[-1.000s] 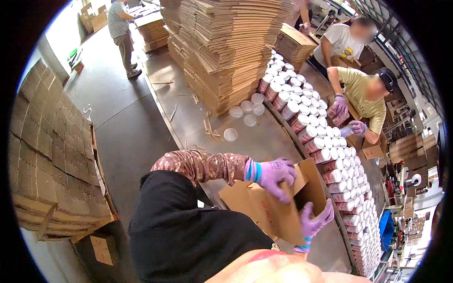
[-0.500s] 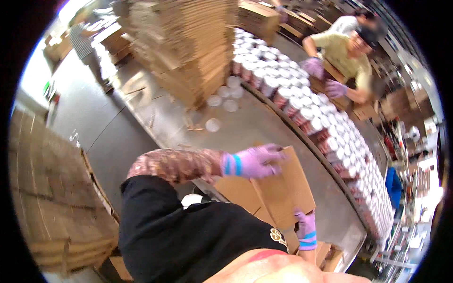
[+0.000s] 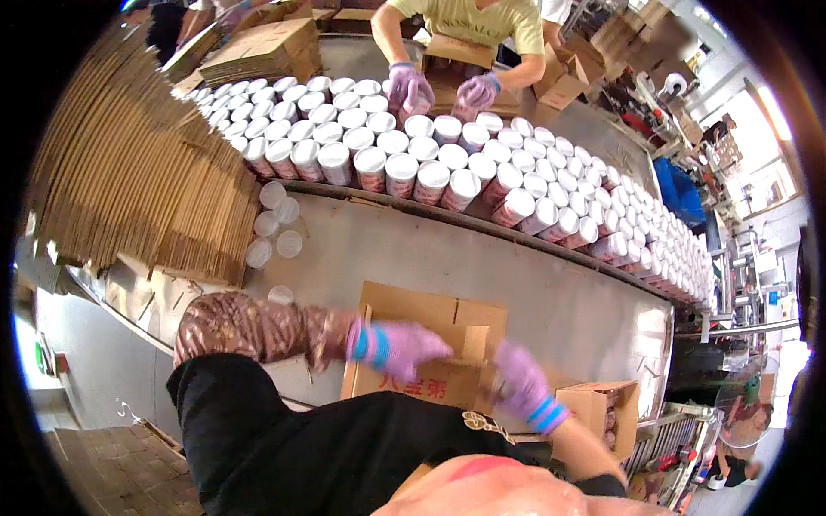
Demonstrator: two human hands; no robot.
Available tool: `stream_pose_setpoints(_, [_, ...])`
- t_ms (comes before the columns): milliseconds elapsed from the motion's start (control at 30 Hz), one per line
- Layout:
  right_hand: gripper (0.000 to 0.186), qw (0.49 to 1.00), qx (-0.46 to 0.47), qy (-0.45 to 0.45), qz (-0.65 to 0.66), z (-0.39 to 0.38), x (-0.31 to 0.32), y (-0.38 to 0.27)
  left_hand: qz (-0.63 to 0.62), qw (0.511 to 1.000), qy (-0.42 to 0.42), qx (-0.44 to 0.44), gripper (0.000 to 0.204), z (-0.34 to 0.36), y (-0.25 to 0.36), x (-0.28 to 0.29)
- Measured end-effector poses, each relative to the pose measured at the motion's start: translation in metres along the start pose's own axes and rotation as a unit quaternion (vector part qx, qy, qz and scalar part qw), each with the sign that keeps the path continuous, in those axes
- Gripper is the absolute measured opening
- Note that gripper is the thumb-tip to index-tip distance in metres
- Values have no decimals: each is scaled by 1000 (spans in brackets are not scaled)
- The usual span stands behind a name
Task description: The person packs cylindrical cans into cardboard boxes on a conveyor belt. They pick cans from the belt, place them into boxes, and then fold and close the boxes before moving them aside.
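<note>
A brown cardboard box (image 3: pixel 409 303) stands opened out on the metal table before me, its flaps raised and red print on its near side. My left hand (image 3: pixel 403 348), in a purple glove with blue bands at the wrist, reaches over the near side, its fingers drawn together at the box edge. At the box's right side is my right hand (image 3: pixel 523 377), gloved the same way. Motion smears its fingers, so their grip does not show. Part of the box is hidden by my hands and body.
Rows of white-lidded cans (image 3: pixel 400 168) stand beyond a raised rail (image 3: pixel 465 222). Flattened cartons (image 3: pixel 146 172) are stacked at left, near loose clear discs (image 3: pixel 289 244). Another box (image 3: pixel 602 408) stands at right. Across the cans, a co-worker's gloved hands (image 3: pixel 443 93) hold cans near a box.
The folded cardboard has become an opened-out box. My view has turned right, bringing the can rows across in front. My right hand has come up beside the box. The co-worker's hands are now at the cans.
</note>
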State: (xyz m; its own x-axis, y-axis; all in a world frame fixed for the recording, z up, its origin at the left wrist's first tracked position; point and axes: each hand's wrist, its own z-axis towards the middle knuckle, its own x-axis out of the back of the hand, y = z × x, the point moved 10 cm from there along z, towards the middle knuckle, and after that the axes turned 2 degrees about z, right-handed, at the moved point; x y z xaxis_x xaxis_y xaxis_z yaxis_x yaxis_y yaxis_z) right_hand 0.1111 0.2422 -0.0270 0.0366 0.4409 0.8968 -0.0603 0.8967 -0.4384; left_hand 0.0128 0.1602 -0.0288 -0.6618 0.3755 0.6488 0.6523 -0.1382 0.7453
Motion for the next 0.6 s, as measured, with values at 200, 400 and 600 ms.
stream_pose_setpoints(200, [65,980,3,105,-168,223,87,89,-141,959,-131,208,45,21,-76,68])
stream_pose_setpoints(400, [73,929,-114,112,-335,325,19,100,460,752,320,348,70,-4,-208,213])
stream_pose_setpoints(600, [61,934,76,146,-316,289,30,85,522,741,417,59,50,-3,-113,152])
